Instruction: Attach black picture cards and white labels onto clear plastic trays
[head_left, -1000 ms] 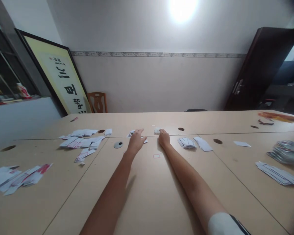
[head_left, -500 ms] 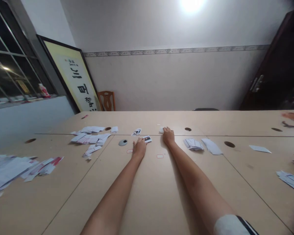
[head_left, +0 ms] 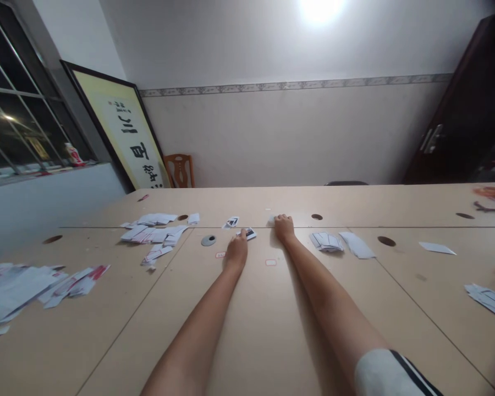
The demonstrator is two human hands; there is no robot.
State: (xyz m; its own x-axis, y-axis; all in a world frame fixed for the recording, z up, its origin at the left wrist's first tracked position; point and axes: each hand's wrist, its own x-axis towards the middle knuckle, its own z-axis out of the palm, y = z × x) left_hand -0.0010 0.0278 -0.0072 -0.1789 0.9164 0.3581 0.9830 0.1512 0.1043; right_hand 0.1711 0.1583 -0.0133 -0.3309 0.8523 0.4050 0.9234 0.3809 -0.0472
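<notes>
My left hand rests near the middle of the table, its fingers closed on a small card with a dark picture. Further right, my right hand lies on the table with curled fingers, at the edge of a small pale paper that it partly covers; its fingertips are hidden. Another small picture card lies beyond my left hand. A small red-edged label sits between my forearms.
Paper piles lie at the far left and left of centre. Right of my right arm are a stack of slips and a white sheet. More slips lie at the right edge. Round holes dot the tabletop.
The fingers of my left hand have drawn together on the picture card. My right hand has barely moved. The fingers at the right edge have gone from view.
</notes>
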